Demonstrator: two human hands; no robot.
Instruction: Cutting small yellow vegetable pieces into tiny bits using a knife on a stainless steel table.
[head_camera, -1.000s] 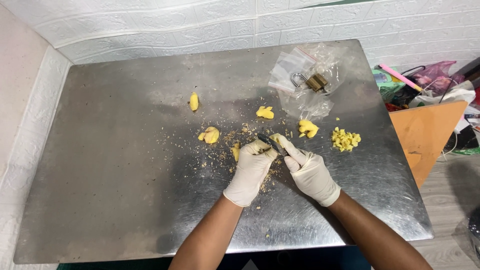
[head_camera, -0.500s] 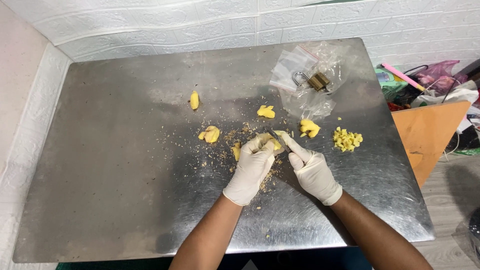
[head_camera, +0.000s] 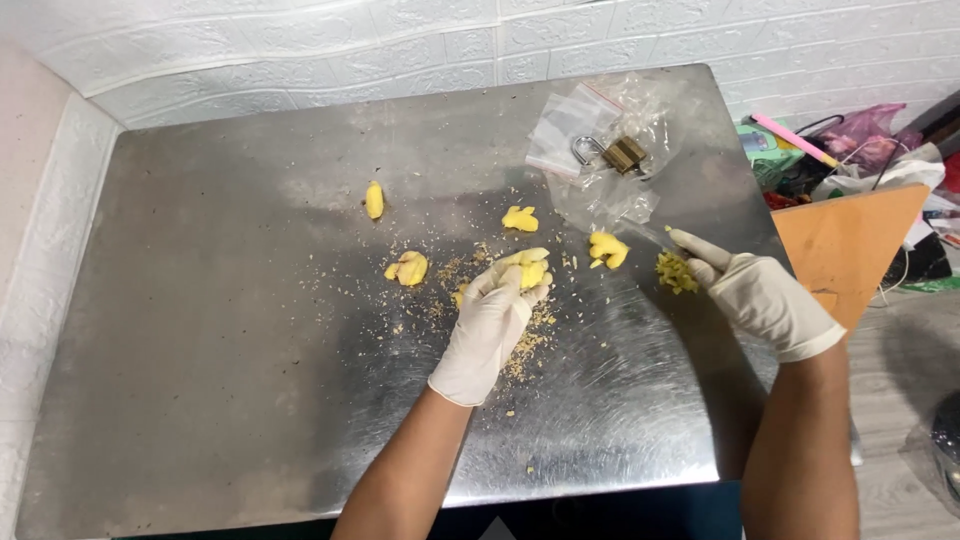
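Since half a second ago, the white-gloved right hand (head_camera: 757, 297) has swung away from the left to the pile of small diced yellow pieces (head_camera: 676, 272), its grip seemingly closed on something thin I cannot make out. White-gloved left hand (head_camera: 492, 325) keeps its grip closed around a peeled yellow ginger chunk (head_camera: 528, 268) above the peel-strewn steel worktop (head_camera: 230, 350). Beyond both grips lies a brass padlock (head_camera: 612, 153) on clear plastic bags (head_camera: 570, 135).

white brick-pattern wall (head_camera: 300, 50) | steel table (head_camera: 220, 380) | wooden board (head_camera: 850, 240) | grey floor (head_camera: 900, 400)
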